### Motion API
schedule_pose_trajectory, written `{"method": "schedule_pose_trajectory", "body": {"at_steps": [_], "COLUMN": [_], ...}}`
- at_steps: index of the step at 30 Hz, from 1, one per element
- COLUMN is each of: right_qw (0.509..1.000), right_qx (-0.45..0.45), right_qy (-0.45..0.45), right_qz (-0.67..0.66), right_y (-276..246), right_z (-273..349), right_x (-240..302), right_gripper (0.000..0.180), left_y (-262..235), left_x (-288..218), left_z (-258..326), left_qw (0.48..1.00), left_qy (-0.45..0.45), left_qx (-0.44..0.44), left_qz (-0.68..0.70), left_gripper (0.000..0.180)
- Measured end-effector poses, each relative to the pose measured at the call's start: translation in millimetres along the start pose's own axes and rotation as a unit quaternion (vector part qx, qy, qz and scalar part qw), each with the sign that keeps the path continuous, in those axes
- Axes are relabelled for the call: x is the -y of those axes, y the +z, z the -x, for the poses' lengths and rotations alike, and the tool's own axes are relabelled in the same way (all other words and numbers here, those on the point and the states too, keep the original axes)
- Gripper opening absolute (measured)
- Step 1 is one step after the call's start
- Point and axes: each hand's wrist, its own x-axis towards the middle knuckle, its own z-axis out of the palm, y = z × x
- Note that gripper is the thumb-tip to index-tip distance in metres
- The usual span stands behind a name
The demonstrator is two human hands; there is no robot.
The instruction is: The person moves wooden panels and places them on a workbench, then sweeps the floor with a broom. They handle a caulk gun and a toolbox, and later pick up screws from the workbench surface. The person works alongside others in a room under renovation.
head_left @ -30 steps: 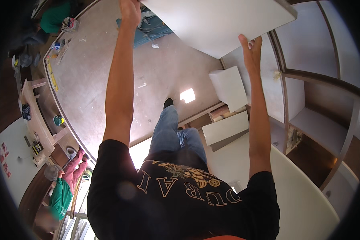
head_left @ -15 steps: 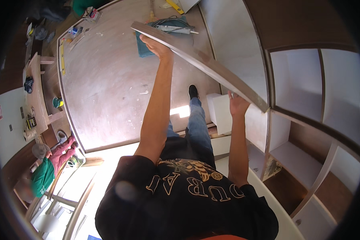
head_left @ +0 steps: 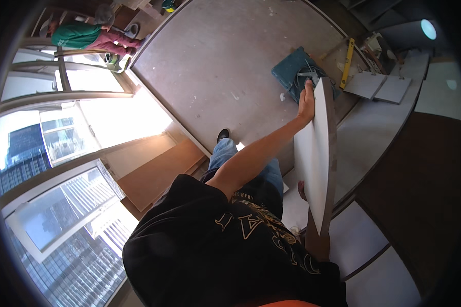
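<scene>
Between my two hands a long white-faced panel (head_left: 312,158) with a brownish edge stands on its side, raised and pointing away from me. My left hand (head_left: 306,105) grips its far part, the palm and fingers lying along the white face. Low at the near part, my right hand (head_left: 301,190) holds the panel. Most of that hand and its forearm is hidden behind the board. Just past the far end lies a teal bag or cloth (head_left: 286,66) with a dark cable and a grey tool on it.
A broad brownish platform (head_left: 205,61) spreads ahead under my foot. To the right are a yellow spirit level (head_left: 348,64), small white boards (head_left: 364,84) and white cabinet sections (head_left: 356,235). A brown board (head_left: 159,171) lies by the windows. A person in green (head_left: 79,36) is at the far left.
My view has turned left, bringing the windows in. The panel has swung from slanting across the view to pointing away, its white face now showing. Both hands stay on it.
</scene>
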Motion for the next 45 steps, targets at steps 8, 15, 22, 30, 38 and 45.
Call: {"method": "schedule_pose_trajectory", "body": {"at_steps": [8,15,22,30,38,45], "right_qw": [0.965,0.912,0.831,0.688,0.616,0.525], "right_qx": [0.087,0.116,0.179,0.267,0.3,0.33], "right_qy": [0.034,0.003,-0.028,-0.106,-0.103,-0.089], "right_qz": [0.247,0.394,0.526,0.667,0.721,0.779], "right_y": [29,89,204,365,398,467], "right_z": [-46,-51,-32,3,2,-38], "right_x": [75,131,137,140,132,168], "right_gripper": [0.03,0.03,0.03,0.03,0.03,0.03], "left_y": [-57,-115,-235,-379,-429,-474], "left_x": [-1,-109,-176,-208,-231,-253], "left_z": [27,97,143,201,246,235], "left_qw": [0.983,0.985,0.965,0.923,0.82,0.724], "left_qy": [0.065,0.135,0.205,0.269,0.452,0.538], "left_qx": [-0.111,-0.107,-0.159,-0.255,-0.35,-0.432], "left_qz": [-0.132,-0.031,-0.023,0.099,-0.012,0.001], "left_gripper": [0.065,0.064,0.058,0.057,0.042,0.042]}}
